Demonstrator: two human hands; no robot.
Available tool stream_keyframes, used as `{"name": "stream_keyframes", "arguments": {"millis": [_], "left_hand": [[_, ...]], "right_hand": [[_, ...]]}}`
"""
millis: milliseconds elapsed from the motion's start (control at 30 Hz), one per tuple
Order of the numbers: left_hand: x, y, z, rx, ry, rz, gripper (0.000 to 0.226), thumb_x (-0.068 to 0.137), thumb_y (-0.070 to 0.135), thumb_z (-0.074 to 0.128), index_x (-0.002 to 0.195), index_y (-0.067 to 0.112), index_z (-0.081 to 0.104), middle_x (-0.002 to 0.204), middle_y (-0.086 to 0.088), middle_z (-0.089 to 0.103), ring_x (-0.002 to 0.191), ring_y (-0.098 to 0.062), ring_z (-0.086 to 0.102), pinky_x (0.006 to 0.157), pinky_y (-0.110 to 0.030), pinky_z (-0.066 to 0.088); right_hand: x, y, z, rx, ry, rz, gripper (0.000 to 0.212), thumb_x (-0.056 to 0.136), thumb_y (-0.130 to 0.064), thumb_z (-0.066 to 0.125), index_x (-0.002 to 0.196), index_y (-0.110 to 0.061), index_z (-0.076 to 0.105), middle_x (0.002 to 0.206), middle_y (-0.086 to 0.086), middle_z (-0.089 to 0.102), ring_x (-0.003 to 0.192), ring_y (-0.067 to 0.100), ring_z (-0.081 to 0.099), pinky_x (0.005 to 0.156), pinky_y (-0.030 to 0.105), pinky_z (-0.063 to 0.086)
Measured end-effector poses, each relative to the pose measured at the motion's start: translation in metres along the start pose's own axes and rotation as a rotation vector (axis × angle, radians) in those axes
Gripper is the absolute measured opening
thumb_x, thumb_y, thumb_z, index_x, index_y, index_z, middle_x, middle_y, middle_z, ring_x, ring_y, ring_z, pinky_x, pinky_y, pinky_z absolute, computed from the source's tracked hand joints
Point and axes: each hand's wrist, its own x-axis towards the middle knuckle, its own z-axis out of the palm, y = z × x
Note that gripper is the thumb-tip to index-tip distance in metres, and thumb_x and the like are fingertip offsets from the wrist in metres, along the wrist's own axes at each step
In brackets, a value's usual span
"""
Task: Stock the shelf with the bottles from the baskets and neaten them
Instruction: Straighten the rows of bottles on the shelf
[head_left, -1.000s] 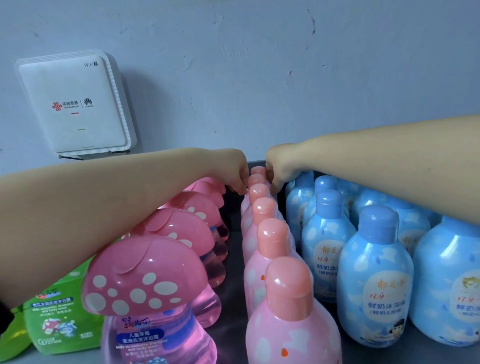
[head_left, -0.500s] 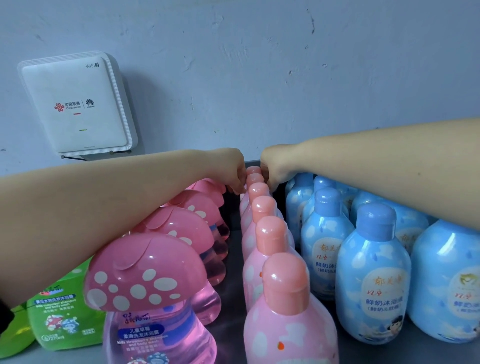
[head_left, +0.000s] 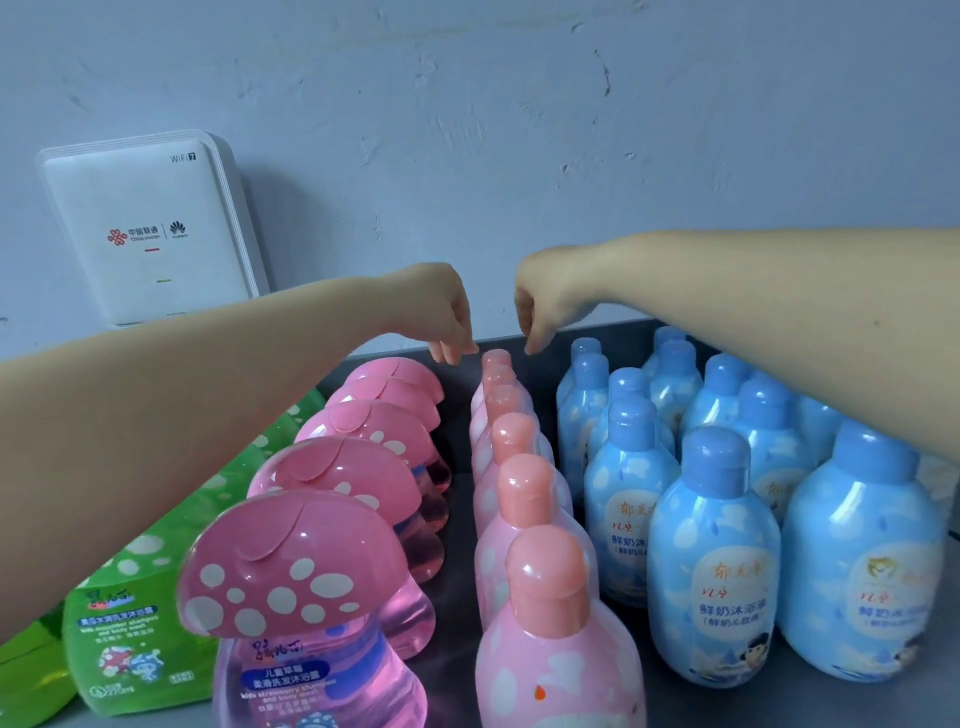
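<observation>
— Both hands have lifted off the far end of the pink row since a moment ago; they were down against the rear caps, and now they hang just above them with a gap between the two.

— Left hand (head_left: 441, 317) first: its fingers (head_left: 451, 349) droop, loosely curled, holding nothing. Just below and to the right of them sits the rearmost salmon cap (head_left: 496, 358) of the pink bottles (head_left: 524, 525).

— Right hand (head_left: 545, 306), same story: fingers (head_left: 534, 340) bent downward, tips close together, nothing between them that I can make out. That cap is just down and to the left of them.

— So the pink row runs in single file from under the fingers toward the camera, upright on the dark shelf (head_left: 457, 561).

— Left of the left fingers, and nearer us, the mushroom-cap bottles (head_left: 291, 571) stand in their own line. Further left again, under the forearm, the green bottles (head_left: 130, 639).

— Right of the right fingers, the blue bottles (head_left: 711, 561) stand several rows deep under that arm.

— Behind it all, up on the wall left of the hands, a white Wi-Fi box (head_left: 150, 228).
</observation>
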Motion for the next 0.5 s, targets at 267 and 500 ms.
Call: {"name": "stream_keyframes", "arguments": {"millis": [267, 500], "left_hand": [[-0.053, 0.038, -0.029, -0.123, 0.206, 0.04, 0.018, 0.085, 0.022, 0.063, 0.079, 0.008, 0.072, 0.055, 0.012, 0.067, 0.05, 0.002, 0.059, 0.056, -0.02, 0.048], [-0.121, 0.103, -0.02, -0.217, 0.233, 0.127, 0.018, 0.083, 0.031, 0.063, 0.077, 0.018, 0.074, 0.069, 0.009, 0.071, 0.065, -0.003, 0.062, 0.066, -0.015, 0.045]], "right_hand": [[-0.087, 0.029, -0.041, 0.322, 0.212, -0.024, 0.013, 0.08, -0.029, 0.07, 0.09, -0.02, 0.071, 0.075, -0.015, 0.068, 0.071, -0.005, 0.053, 0.067, 0.017, 0.04], [-0.164, 0.043, -0.029, 0.353, 0.193, -0.072, 0.009, 0.076, -0.039, 0.071, 0.077, -0.031, 0.067, 0.072, -0.016, 0.07, 0.065, -0.009, 0.058, 0.068, 0.015, 0.043]]}}
